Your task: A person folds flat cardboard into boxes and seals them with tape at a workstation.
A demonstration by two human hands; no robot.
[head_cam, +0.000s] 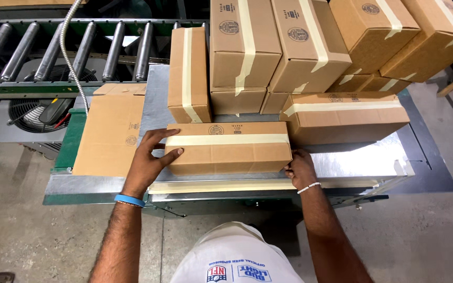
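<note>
Concrete floor (436, 230) surrounds a metal-topped table (352, 162) seen from above, with a green roller conveyor (53, 52) behind its left end. Sealed cardboard boxes (310, 47) with pale tape strips are stacked across the back and right of the table. One flattened cardboard sheet (108, 133) lies on the left part of the table. At the front edge a long taped cardboard box (229, 148) lies flat. Left hand (150, 157), with a blue wristband, presses open against the box's left end, thumb on its front face. Right hand (300, 169), with a white bracelet, curls its fingers around the box's right front corner, so both grips hold the box between them.
</note>
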